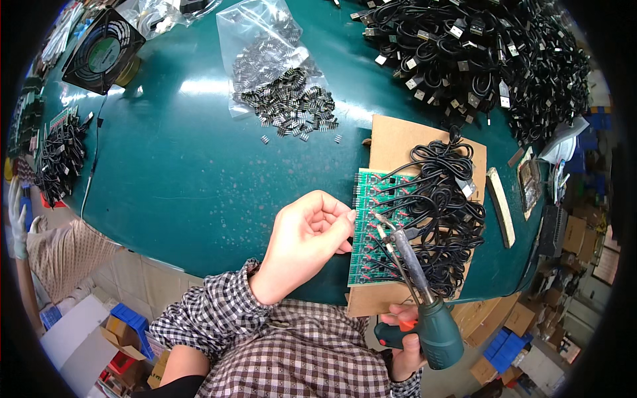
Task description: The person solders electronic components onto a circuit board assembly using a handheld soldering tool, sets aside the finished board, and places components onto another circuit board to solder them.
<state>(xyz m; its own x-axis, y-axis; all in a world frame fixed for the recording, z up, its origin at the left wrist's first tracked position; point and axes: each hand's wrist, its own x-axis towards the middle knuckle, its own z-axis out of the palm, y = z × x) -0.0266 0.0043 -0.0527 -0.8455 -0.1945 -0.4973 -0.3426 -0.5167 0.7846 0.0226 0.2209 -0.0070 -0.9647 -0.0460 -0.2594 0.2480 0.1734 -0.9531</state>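
Observation:
A green circuit board panel (362,262) lies on a piece of cardboard (391,136), with black cables (441,199) running off its right side. My left hand (298,232) is closed in a pinch at the panel's left edge, where a row of small pin connectors shows. What its fingertips hold, if anything, is hidden. In my right hand (406,355) is a dark green soldering gun (441,335) with a red trigger. Its metal barrel slants up and left, and the tip is over the middle of the panel, close to my left fingertips.
Loose small connectors (292,103) spill from a clear plastic bag (255,33). A large heap of black USB cables (464,60) fills the back right. A fan (103,53) stands back left, above bundled wired boards (60,156). A wooden strip (501,209) lies right of the cardboard. Another person's gloved hand (16,222) shows far left.

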